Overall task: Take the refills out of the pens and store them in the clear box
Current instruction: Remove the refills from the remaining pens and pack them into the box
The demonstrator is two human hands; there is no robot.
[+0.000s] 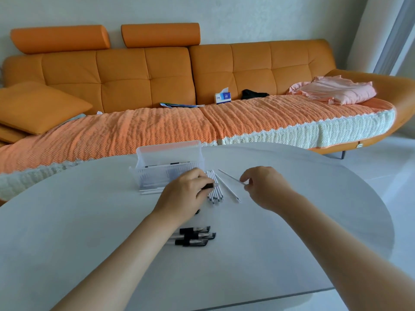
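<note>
A clear box (170, 173) with its lid raised stands on the white table (89, 232) at the middle back. My left hand (186, 194) grips a black pen part (207, 186) just in front of the box. My right hand (265, 185) pinches one end of a thin white refill (229, 176) that points up and left. Several white refills (215, 191) lie side by side between my hands, and one more refill (229, 190) lies slanted beside them. Three black-capped pens (195, 236) lie closer to me.
A few white refills (150, 191) lie at the box's front left foot. Behind the table is an orange sofa (157, 70) with a tissue box (223, 98), papers and a pink cloth (336, 89). The table's curved edge runs along the right.
</note>
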